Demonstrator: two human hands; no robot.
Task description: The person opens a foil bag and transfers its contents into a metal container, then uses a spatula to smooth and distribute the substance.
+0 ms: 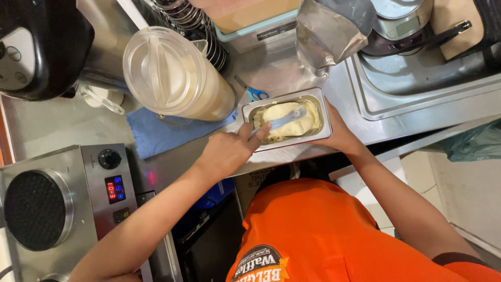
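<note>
Gripping a pale spatula (284, 119), the left hand (229, 149) works batter (292, 122). The right hand (338, 133) clasps the steel pan (318, 137).

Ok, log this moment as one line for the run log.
left hand: holds pale spatula in batter | right hand: steadies steel pan | beside: lidded jug, blue cloth

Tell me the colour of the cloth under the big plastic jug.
Blue. The cloth lies flat on the steel counter, seen best in the head view.
</note>
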